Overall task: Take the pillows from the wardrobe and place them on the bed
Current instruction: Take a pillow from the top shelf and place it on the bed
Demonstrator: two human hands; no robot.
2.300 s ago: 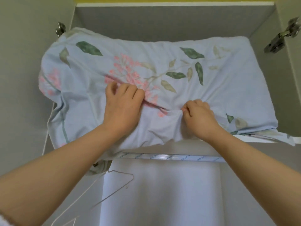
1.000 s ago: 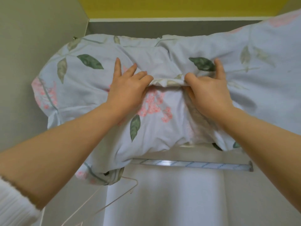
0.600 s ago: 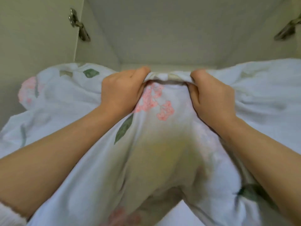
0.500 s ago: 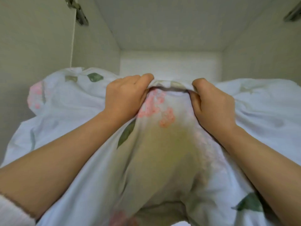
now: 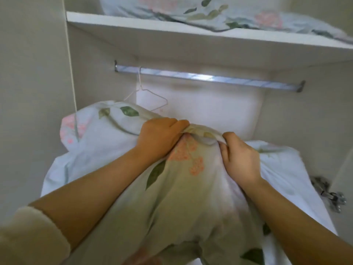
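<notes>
A pale blue pillow printed with green leaves and pink flowers hangs in front of me, below the wardrobe shelf. My left hand and my right hand both clench a fold of its cover near the top middle, a short gap between them. The pillow droops down over my forearms and fills the lower part of the view. A second pillow in the same floral cover lies on the shelf at the top right.
A metal hanging rail runs under the shelf, with a white wire hanger on its left end. The wardrobe's pale side wall stands at the left. A door hinge sticks out at the right.
The pillow has come off the shelf and now hangs lower, in front of the rail. My view has tilted down, so the shelf, the rail and a second pillow show above. Both hands keep their grip.
</notes>
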